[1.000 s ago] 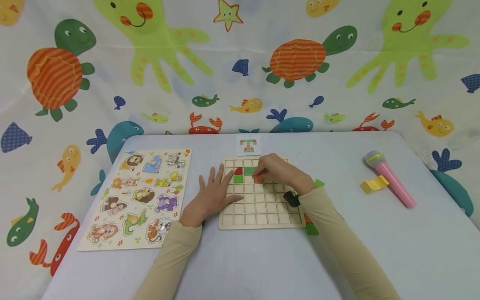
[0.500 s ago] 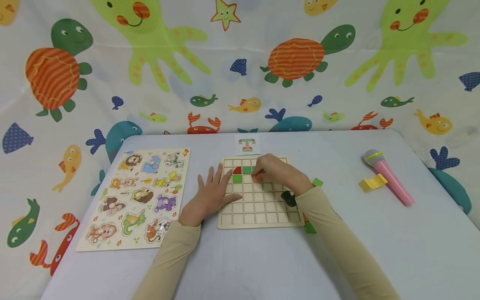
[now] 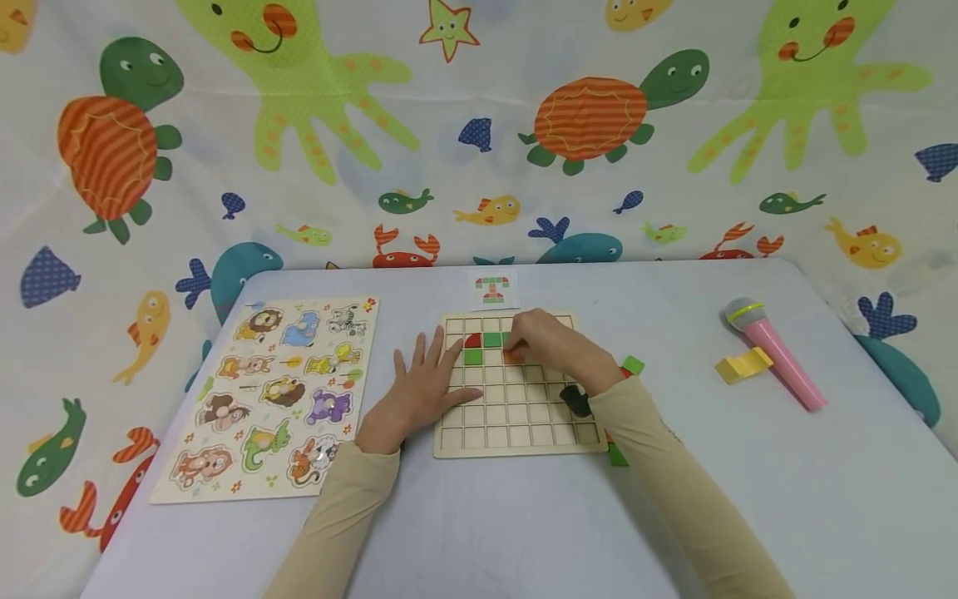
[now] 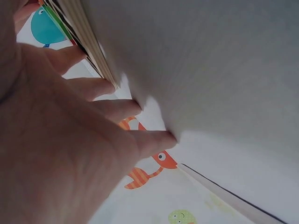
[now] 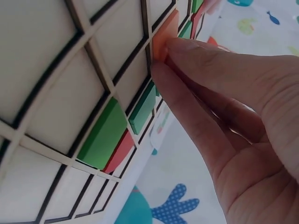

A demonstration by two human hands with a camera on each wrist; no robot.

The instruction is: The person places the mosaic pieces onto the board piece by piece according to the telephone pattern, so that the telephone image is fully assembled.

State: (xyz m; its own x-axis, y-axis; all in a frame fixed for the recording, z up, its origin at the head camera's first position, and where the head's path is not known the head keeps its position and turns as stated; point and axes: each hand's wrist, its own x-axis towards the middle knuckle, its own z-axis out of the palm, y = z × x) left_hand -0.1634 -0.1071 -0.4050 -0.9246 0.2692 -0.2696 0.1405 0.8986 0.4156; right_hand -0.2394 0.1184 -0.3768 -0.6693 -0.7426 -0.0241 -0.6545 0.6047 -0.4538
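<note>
Orange tile (image 5: 164,37): in a cell of the grid board, just below the row of tiles near its far edge; whether it lies fully flat cannot be told.
Right hand (image 3: 550,343): thumb and fingers pinch the orange tile by its edge, the hand hiding part of the board.
Grid board (image 3: 497,437): pale wood, divided into square cells, flat on the counter.
Far row: a red tile (image 3: 473,341) with one rounded corner, then a green tile (image 3: 491,339) to its right; more green follows, partly behind the right hand.
Second green tile (image 3: 473,357): directly below the red tile.
Left hand (image 3: 415,395): fingers spread at the board's left edge, thumb lying over the cells, index fingertip just beside the red tile.
Loose tiles (image 3: 634,364): green, red and orange, by the board's right side, some partly hidden by the sleeve.
Pattern card (image 3: 493,288): beyond the board, printed with a T-like shape of coloured blocks.
Animal puzzle (image 3: 254,492): to the left of the left hand.
Microphone (image 3: 789,370): pink, far right, with a yellow block (image 3: 741,367) beside it.
Counter (image 3: 486,532): white-covered, backed by sea-creature fabric (image 3: 464,87).
</note>
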